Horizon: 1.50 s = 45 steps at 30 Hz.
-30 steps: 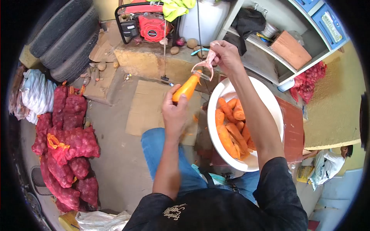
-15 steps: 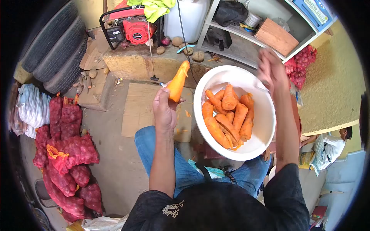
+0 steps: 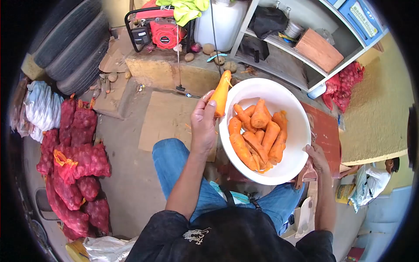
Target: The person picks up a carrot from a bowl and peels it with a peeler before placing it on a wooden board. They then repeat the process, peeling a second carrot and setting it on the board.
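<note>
My left hand (image 3: 205,120) is closed around the thick lower end of an orange carrot (image 3: 220,94). The carrot points up and away, just left of a white basin (image 3: 293,107), and a thin shred hangs near its tip. Inside the basin lie several orange carrots (image 3: 271,133), heaped toward the near left side. On the basin's lower right rim, my right hand (image 3: 317,159) has its fingers gripping the edge. Part of that hand's grip is hidden by the rim.
Red mesh sacks (image 3: 83,159) of onions lie at the left, below stacked tyres (image 3: 76,43). A red generator (image 3: 163,35) stands on the ledge beside a white container (image 3: 220,26). Shelves (image 3: 279,65) rise at the upper right. Another person (image 3: 377,181) is at the far right.
My right hand, blurred above the basin's right side before, has come down to its rim. The left hand has shifted right with the carrot, closer to the basin.
</note>
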Motion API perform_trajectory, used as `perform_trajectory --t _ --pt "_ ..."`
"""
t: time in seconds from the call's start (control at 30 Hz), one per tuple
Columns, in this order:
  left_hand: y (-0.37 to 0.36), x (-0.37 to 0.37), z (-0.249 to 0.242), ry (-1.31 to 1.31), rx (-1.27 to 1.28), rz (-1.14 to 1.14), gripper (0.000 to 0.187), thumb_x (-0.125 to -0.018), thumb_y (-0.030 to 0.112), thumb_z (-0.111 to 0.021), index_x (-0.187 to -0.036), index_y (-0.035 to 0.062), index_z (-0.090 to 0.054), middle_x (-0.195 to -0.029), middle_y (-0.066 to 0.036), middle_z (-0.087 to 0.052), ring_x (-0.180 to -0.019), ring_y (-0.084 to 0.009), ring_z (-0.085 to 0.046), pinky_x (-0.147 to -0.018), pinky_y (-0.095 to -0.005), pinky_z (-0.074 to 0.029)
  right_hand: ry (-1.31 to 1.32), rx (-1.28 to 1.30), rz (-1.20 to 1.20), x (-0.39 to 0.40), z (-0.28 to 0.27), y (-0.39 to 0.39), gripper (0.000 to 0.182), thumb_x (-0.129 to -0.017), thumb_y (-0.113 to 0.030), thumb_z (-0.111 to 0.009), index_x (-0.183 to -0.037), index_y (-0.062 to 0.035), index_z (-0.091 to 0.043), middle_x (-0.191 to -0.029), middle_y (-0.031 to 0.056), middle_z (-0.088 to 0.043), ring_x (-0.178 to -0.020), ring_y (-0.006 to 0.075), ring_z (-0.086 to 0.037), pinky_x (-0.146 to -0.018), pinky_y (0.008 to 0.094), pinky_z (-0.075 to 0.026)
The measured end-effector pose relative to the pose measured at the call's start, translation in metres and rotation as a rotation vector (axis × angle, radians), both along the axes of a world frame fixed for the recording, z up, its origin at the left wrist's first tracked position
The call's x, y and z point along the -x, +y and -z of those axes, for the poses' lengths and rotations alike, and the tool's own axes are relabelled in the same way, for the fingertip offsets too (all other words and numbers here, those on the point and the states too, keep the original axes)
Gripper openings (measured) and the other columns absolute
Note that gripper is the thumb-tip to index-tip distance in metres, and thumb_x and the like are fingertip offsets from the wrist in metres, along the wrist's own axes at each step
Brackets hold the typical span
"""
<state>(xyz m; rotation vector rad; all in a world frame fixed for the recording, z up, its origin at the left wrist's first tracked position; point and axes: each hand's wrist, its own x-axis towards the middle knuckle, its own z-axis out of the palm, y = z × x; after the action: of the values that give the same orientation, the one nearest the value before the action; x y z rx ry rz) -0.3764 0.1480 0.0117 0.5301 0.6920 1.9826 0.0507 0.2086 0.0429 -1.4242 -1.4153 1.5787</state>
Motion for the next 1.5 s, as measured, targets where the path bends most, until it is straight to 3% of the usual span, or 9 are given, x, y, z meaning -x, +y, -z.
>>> perform_trajectory --t 0.3,0.57,0.73,0.77,0.87,0.9,1.1,1.2,1.5 --pt "-0.002 0.003 0.004 0.027 -0.037 -0.146 0.039 -0.103 0.015 -0.053 -0.136 -0.0050 -0.049 -0.125 -0.013 -0.061 -0.110 -0.0163 -0.061 -0.094 -0.0310 -0.053 0.165 -0.157 0.083 0.051 -0.025 -0.004 0.064 -0.077 -0.013 -0.076 -0.131 0.0117 -0.051 -0.110 0.0169 -0.068 -0.092 0.0220 -0.071 -0.083 0.0324 -0.059" --pt "-0.023 0.080 0.002 0.083 0.154 -0.422 0.035 -0.102 0.013 -0.054 -0.133 -0.0040 -0.052 -0.111 -0.013 -0.066 -0.088 -0.0166 -0.066 -0.074 -0.0289 -0.055 0.119 -0.181 -0.088 0.139 -0.044 0.053 0.055 -0.079 -0.015 -0.075 -0.123 0.0118 -0.055 -0.103 0.0181 -0.068 -0.084 0.0202 -0.070 -0.078 0.0326 -0.059" --pt "-0.027 0.153 0.008 0.146 0.183 -0.673 0.034 -0.100 0.017 -0.055 -0.128 -0.0025 -0.057 -0.102 -0.009 -0.067 -0.076 -0.0107 -0.061 -0.064 -0.0237 -0.050 0.146 -0.051 -0.274 0.244 -0.038 0.089 0.041 -0.085 -0.014 -0.072 -0.117 0.0082 -0.058 -0.093 0.0156 -0.069 -0.067 0.0198 -0.069 -0.058 0.0316 -0.059" --pt "-0.027 0.168 0.016 0.147 0.207 -0.710 0.034 -0.100 0.017 -0.055 -0.128 -0.0026 -0.058 -0.102 -0.009 -0.067 -0.076 -0.0113 -0.062 -0.063 -0.0242 -0.051 0.160 -0.043 -0.264 0.261 -0.019 0.102 0.038 -0.085 -0.013 -0.072 -0.114 0.0076 -0.059 -0.090 0.0138 -0.070 -0.061 0.0172 -0.067 -0.049 0.0300 -0.055" --pt "-0.028 0.214 0.054 0.156 0.288 -0.800 0.034 -0.098 0.017 -0.056 -0.126 -0.0032 -0.058 -0.101 -0.010 -0.067 -0.075 -0.0125 -0.062 -0.061 -0.0253 -0.051 0.117 0.026 -0.330 0.315 0.021 0.123 0.035 -0.085 -0.008 -0.072 -0.115 0.0066 -0.060 -0.097 0.0142 -0.069 -0.071 0.0180 -0.068 -0.063 0.0327 -0.059" --pt "-0.028 0.229 0.066 0.160 0.323 -0.813 0.035 -0.098 0.017 -0.057 -0.126 -0.0035 -0.059 -0.101 -0.010 -0.067 -0.076 -0.0126 -0.062 -0.061 -0.0254 -0.051 0.182 0.009 -0.279 0.334 0.043 0.126 0.027 -0.084 -0.007 -0.073 -0.106 0.0042 -0.063 -0.083 0.0082 -0.068 -0.056 0.0118 -0.058 -0.048 0.0278 -0.048" --pt "-0.021 0.282 0.108 0.305 0.437 -0.835 0.036 -0.096 0.014 -0.056 -0.125 -0.0069 -0.059 -0.099 -0.010 -0.066 -0.074 -0.0116 -0.060 -0.059 -0.0261 -0.049 -0.146 0.128 -0.403 0.390 0.115 0.144 0.023 -0.085 -0.013 -0.073 -0.098 0.0041 -0.065 -0.068 0.0068 -0.061 -0.051 0.0121 -0.052 -0.046 0.0312 -0.043" --pt "-0.025 0.304 0.149 0.385 0.502 -0.815 0.035 -0.096 0.013 -0.056 -0.123 -0.0074 -0.060 -0.097 -0.010 -0.066 -0.073 -0.0119 -0.060 -0.058 -0.0264 -0.048 -0.152 0.034 -0.344 0.416 0.215 0.158 0.015 -0.089 -0.015 -0.072 -0.087 -0.0008 -0.067 -0.062 0.0049 -0.059 -0.043 0.0141 -0.047 -0.038 0.0334 -0.036" --pt "-0.072 0.325 0.246 0.405 0.703 -0.812 0.039 -0.093 0.011 -0.056 -0.128 -0.0072 -0.058 -0.085 -0.009 -0.065 -0.067 -0.0113 -0.058 -0.056 -0.0263 -0.047 -0.424 0.161 -0.428 0.466 0.323 0.118 0.016 -0.085 -0.009 -0.073 -0.096 0.0022 -0.073 -0.072 0.0086 -0.067 -0.058 0.0165 -0.060 -0.051 0.0341 -0.048"
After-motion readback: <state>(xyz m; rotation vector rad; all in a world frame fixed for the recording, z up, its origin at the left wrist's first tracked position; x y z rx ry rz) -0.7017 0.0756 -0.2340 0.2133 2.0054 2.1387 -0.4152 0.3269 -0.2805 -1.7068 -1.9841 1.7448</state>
